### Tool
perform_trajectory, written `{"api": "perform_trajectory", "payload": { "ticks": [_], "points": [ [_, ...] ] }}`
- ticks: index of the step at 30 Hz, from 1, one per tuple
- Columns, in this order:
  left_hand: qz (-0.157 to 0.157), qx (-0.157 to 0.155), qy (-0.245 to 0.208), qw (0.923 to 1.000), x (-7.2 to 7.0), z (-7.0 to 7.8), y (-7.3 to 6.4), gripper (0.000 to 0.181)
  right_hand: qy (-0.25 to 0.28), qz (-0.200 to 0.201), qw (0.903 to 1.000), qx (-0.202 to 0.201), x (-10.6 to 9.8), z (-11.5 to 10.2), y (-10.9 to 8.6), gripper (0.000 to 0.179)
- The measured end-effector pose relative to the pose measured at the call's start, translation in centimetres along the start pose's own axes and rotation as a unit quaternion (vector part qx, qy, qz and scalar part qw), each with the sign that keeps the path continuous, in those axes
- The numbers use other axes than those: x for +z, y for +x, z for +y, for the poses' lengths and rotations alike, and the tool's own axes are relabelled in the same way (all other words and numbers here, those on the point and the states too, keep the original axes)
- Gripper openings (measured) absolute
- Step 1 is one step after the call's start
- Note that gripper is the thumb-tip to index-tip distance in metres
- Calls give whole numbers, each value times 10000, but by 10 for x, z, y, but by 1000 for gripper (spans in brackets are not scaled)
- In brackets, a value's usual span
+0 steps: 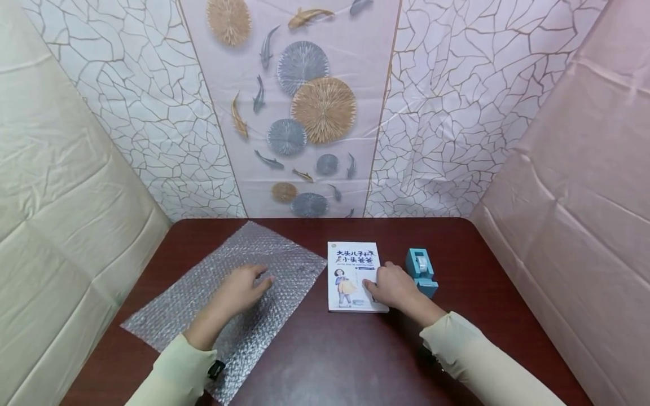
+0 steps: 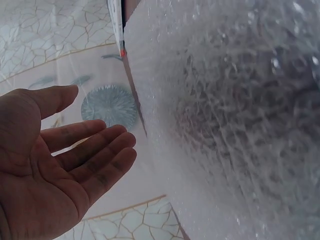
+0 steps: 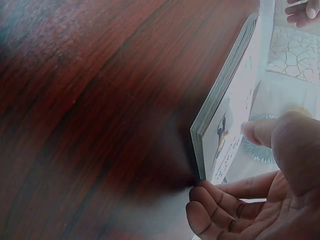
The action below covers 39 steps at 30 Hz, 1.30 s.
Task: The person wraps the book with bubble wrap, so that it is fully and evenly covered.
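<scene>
A white book (image 1: 352, 287) with a drawn figure and Chinese characters on its cover lies on the dark red table. My right hand (image 1: 398, 286) grips its right edge, thumb on the cover and fingers along the side. In the right wrist view the book's (image 3: 227, 110) page edges face the camera, and the fingertips sit at its lower corner. On the left, a sheet of bubble wrap (image 1: 203, 282) is spread diagonally. My left hand (image 1: 241, 290) hovers over it with relaxed fingers and holds nothing. In the left wrist view, the bubble wrap (image 2: 240, 125) fills the right side.
A teal tape dispenser (image 1: 421, 272) with a roll of clear tape stands just right of my right hand. The table (image 1: 315, 361) ends at a patterned curtain (image 1: 304, 113) behind, and pale fabric walls (image 1: 61, 186) rise at both sides. One bubble wrap corner reaches near the book.
</scene>
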<state>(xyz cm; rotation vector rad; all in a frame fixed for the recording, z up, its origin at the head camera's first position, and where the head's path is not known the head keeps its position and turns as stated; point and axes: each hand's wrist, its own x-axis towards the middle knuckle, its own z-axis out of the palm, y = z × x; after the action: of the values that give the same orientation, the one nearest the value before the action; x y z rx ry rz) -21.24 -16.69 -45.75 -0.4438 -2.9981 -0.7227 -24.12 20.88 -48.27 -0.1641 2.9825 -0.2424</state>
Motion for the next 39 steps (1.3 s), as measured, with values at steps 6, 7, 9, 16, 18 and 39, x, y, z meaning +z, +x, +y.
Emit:
{"api": "perform_trajectory", "payload": {
  "ticks": [6, 7, 9, 16, 18, 39],
  "points": [
    [-62, 220, -5, 9997, 7, 7, 3, 44, 55, -22, 10000, 17, 0, 1, 0, 50],
    [-48, 240, 19, 9997, 8, 8, 4, 43, 65, -30, 10000, 15, 1, 1, 0, 50],
    [-29, 263, 55, 9996, 9, 10, 5, 43, 98, -60, 9999, 21, 1, 1, 0, 48],
    [-63, 197, 71, 9998, 13, 14, 11, 43, 149, -77, 9998, 70, 2, 1, 0, 48],
    [-81, 235, 83, 9997, 15, 15, 13, 39, 180, -103, 9997, 106, 2, 2, 0, 48],
    [-253, 459, -60, 9986, 29, 30, 28, 22, 328, -211, 9991, 148, 1, 3, 4, 46]
  ]
}}
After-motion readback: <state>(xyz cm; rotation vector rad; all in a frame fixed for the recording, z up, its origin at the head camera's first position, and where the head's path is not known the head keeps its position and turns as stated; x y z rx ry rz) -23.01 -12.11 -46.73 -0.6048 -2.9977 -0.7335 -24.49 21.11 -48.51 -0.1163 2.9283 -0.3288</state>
